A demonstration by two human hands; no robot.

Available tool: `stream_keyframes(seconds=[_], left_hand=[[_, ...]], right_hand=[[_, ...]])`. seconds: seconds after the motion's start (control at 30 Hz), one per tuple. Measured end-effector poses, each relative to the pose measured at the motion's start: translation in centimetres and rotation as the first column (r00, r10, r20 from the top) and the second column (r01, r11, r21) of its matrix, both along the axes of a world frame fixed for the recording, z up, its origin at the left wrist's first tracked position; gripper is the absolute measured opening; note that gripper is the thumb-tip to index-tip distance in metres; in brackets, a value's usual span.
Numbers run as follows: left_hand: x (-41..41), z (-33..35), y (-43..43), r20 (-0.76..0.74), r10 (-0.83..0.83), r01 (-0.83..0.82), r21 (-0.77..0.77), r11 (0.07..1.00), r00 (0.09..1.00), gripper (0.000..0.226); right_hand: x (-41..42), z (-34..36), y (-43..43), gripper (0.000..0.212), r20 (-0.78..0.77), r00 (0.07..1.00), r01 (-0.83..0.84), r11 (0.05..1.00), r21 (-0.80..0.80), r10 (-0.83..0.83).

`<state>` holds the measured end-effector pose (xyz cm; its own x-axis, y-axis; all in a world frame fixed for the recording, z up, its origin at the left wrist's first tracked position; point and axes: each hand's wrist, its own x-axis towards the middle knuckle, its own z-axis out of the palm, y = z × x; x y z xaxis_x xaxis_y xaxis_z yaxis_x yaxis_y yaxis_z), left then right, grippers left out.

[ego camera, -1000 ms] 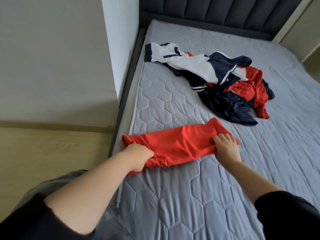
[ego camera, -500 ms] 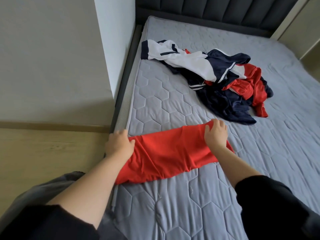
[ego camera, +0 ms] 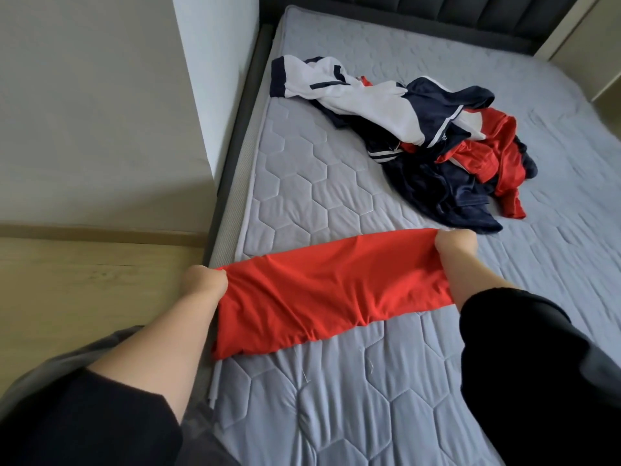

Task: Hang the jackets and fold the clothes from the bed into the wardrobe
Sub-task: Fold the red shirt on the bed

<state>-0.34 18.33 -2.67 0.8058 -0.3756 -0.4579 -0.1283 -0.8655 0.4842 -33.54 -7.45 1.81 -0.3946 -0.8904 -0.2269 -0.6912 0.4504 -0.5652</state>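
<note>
Lifted taut off the bed, red garment (ego camera: 332,287) gripped by left hand (ego camera: 205,284), right hand (ego camera: 455,245)

Pretty clearly a bedroom in someone's home. A big bed with a grey quilted hexagon-stitched mattress (ego camera: 302,183) is taking up most of the view, and a dark padded headboard with vertical panels (ego camera: 437,11) is running along its far edge. A loose pile of navy, white and red clothes (ego camera: 420,136) is lying near the far half of the mattress. Plain painted walls (ego camera: 100,95) and pale wood-look flooring (ego camera: 84,280) are showing off the bed's left edge.
</note>
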Motion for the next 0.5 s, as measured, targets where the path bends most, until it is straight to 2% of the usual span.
stream_keyframes(seconds=[0.1, 0.2, 0.27, 0.33, 0.37, 0.4, 0.43, 0.5], left_hand=[[-0.1, 0.0, 0.2, 0.029, -0.008, 0.007, 0.034, 0.999, 1.000, 0.033], [0.1, -0.1, 0.6, -0.007, 0.063, -0.063, 0.048, 0.997, 0.998, 0.033], [-0.1, 0.5, 0.7, 0.001, 0.036, -0.036, 0.086, 0.996, 0.999, 0.032], [-0.4, 1.5, 0.6, 0.189, -0.080, 0.063, 0.095, 0.994, 0.979, 0.026], [-0.5, 1.9, 0.3, 0.341, -0.147, 0.141, 0.042, 0.989, 0.929, 0.023], [-0.8, 2.4, -0.1, 0.496, -0.218, 0.274, -0.042, 0.961, 0.841, 0.022], [-1.4, 3.0, -0.7, 0.629, -0.292, 0.457, -0.113, 0.882, 0.720, 0.024], [-3.5, 3.6, -2.0, 0.789, -0.426, 0.784, -0.111, 0.611, 0.444, 0.032]], right_hand=[[0.2, -0.4, 0.3, 0.038, -0.066, 0.997, 0.030, 0.998, -0.059, -0.034], [-0.1, -0.4, 0.3, 0.035, -0.042, 0.993, 0.103, 0.989, -0.109, -0.108], [0.1, -0.3, 0.3, 0.033, -0.082, 0.995, 0.045, 0.995, -0.084, -0.052], [1.1, -0.1, 0.5, 0.031, -0.186, 0.981, -0.080, 0.992, -0.101, 0.060], [1.9, 0.0, 0.9, 0.031, -0.267, 0.956, -0.167, 0.974, -0.153, 0.122], [2.8, 0.1, 1.4, 0.032, -0.338, 0.923, -0.270, 0.934, -0.235, 0.181], [3.7, 0.1, 2.2, 0.034, -0.379, 0.891, -0.384, 0.861, -0.334, 0.250], [6.1, -0.3, 4.8, 0.038, -0.381, 0.801, -0.599, 0.634, -0.489, 0.462]])
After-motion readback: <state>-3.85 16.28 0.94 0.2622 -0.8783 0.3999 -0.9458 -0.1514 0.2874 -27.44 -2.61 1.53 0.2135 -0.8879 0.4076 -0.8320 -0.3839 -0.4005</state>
